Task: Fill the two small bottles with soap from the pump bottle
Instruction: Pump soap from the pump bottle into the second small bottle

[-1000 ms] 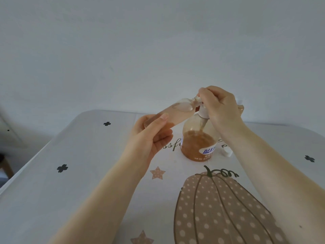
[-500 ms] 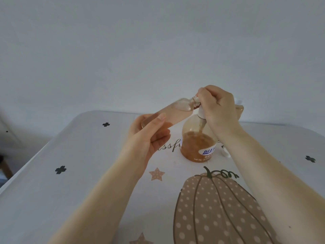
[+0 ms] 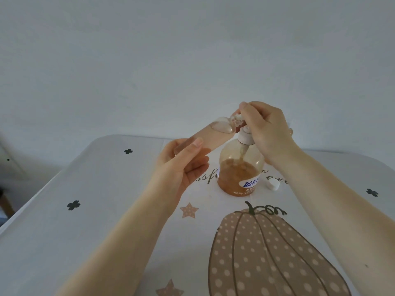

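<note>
The light is soft, even and rather dim, with a cool grey cast on the wall (image 3: pixel 192 60). Shadows are faint; only a weak one lies under the pump bottle (image 3: pixel 239 167) toward 6 o'clock. No glare or blown highlights show. The small bottle (image 3: pixel 205 135) looks slightly smeared at its mouth, and both hands are a little soft. Wide-angle distortion curves the table (image 3: pixel 64 231) edge from 9 toward 3 o'clock. The corner at 9 o'clock is dark and indistinct.
</note>
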